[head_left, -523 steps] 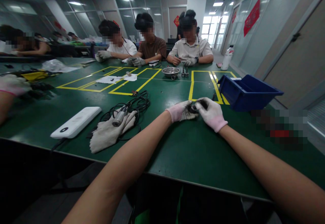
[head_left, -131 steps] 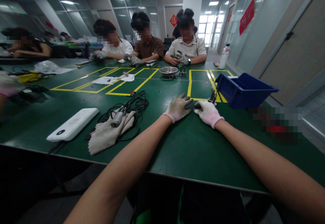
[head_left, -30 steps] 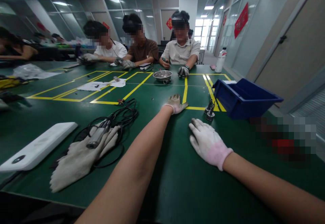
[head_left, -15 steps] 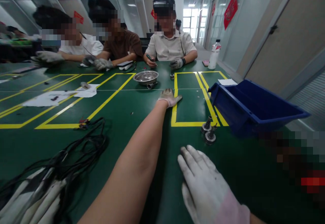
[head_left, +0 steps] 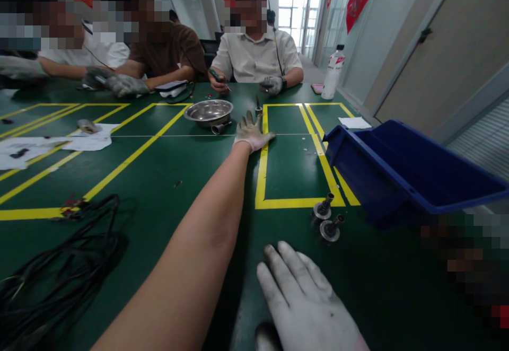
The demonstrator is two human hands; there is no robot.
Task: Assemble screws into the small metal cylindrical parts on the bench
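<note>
My left hand (head_left: 251,132), in a soiled white glove, is stretched far across the green table with its fingers spread. Its fingertips come close to a small metal part with an upright dark shaft (head_left: 259,108); whether they touch it I cannot tell. Left of that hand are a shiny steel bowl (head_left: 209,112) and a short metal tube piece (head_left: 218,129). Near me, my gloved right hand (head_left: 300,292) is held flat over the table, holding nothing. Beyond its fingers stand two metal parts with round bases and shafts, one (head_left: 323,209) just behind the other (head_left: 330,229).
A blue plastic bin (head_left: 382,176) stands on the right. Black cables (head_left: 67,266) lie in a heap at left. Yellow tape (head_left: 294,203) marks rectangles on the green table (head_left: 178,255). Across it sit several people, near a bottle (head_left: 333,75) and white papers (head_left: 91,138).
The view has shifted, moving the cables and papers leftward in the picture. My left hand's fingers have lifted and spread near the small shafted part. My right hand stays flat.
</note>
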